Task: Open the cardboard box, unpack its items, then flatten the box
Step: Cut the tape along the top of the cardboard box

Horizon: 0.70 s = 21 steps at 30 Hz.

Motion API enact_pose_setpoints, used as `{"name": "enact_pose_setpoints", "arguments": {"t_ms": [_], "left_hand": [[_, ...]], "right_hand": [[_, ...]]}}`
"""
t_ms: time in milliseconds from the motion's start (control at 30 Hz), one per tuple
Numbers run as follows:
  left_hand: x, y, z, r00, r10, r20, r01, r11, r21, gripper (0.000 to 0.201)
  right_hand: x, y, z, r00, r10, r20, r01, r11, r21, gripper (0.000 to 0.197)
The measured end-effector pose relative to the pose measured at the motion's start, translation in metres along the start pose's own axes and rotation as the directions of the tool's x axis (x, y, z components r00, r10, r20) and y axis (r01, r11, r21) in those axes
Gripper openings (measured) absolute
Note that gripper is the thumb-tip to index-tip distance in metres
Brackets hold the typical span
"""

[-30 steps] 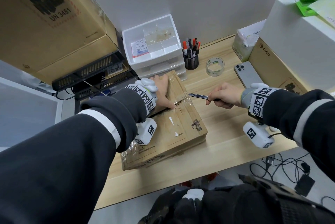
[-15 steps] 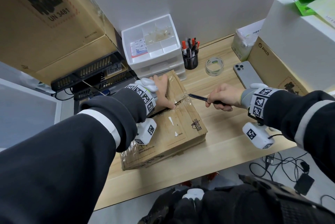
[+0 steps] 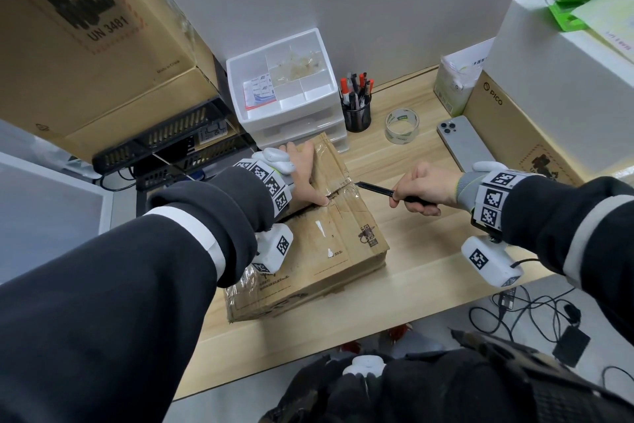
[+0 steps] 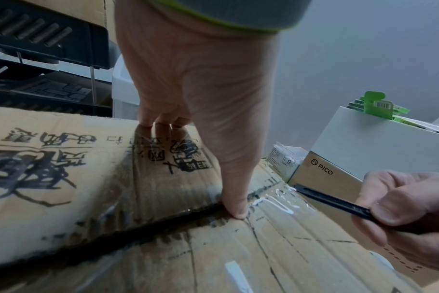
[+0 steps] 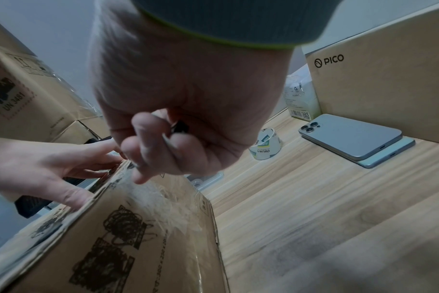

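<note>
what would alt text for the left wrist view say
A left hand presses its thumb on the taped centre seam of a worn cardboard box. At right, a right hand grips a black utility knife pointed at the seam.

We read "UN 3481" beneath a black pictogram on the large cardboard carton (image 3: 92,45) at upper left, with small print along its edge that we cannot resolve. The brown box (image 3: 507,121) at right carries a round logo and "PICO", and the tape roll (image 5: 264,145) bears "deli". The taped cardboard box (image 4: 88,168) on the desk shows bold black Chinese characters and a QR code, which we cannot read.
</note>
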State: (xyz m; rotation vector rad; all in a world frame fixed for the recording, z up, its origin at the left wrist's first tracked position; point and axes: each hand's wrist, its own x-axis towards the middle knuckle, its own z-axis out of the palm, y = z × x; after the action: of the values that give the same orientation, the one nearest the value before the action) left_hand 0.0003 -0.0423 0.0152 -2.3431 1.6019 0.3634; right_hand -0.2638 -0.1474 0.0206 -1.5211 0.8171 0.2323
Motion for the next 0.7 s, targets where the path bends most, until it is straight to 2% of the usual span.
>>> {"name": "enact_pose_setpoints", "arguments": {"t_ms": [300,533,700], "left_hand": [[-0.001,0.0,0.0,1.0,-0.004,-0.008,0.005,1.0,0.006,0.104],[-0.006,0.001,-0.009,0.999,-0.004,0.044,0.003,1.0,0.031,0.104],[-0.013,0.0,-0.012,1.0,0.011,0.026,-0.012,0.999,0.053,0.106]], "right_hand": [[-0.004,0.008,-0.001,1.0,0.013,0.006,-0.014,1.0,0.017,0.02],[-0.01,0.019,-0.002,0.996,0.025,0.088,-0.027,0.999,0.023,0.022],[-0.013,0.021,-0.002,0.994,0.023,0.111,-0.026,0.999,0.022,0.028]]}}
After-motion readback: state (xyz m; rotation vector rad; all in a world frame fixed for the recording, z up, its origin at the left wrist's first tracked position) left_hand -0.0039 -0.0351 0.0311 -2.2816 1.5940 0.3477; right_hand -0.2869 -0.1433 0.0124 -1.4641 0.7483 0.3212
